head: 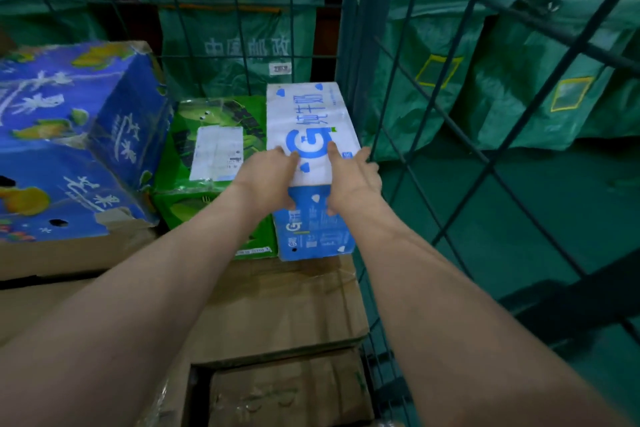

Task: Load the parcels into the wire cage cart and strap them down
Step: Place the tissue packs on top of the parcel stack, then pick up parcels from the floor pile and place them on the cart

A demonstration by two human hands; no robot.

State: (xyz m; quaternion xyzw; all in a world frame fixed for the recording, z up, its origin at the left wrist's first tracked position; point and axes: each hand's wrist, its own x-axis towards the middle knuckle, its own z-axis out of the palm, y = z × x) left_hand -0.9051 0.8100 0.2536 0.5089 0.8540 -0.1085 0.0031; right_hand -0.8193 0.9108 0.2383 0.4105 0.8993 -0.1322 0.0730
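Milk carton (310, 121): white-and-blue box lying flat, lengthwise, in the far right corner of the wire cage cart (358, 45), on top of a brown cardboard box (277, 305).
Left hand (266, 177): grips the carton's near left corner, thumb on the top face, fingers (288, 202) curled onto the near end face.
Right hand (353, 180): grips the near right corner, thumb on top, fingers curled over the right side, close to the cage wire.
Edges: the carton's left long edge touches a green box (185, 139); its right long edge runs just beside the cart's right wall.
Blue fruit box (69, 135): larger, tilted, left of the green box.
Open room: bare brown cardboard in front of the carton's near end.
Outside the wire: green mail bags (235, 28).
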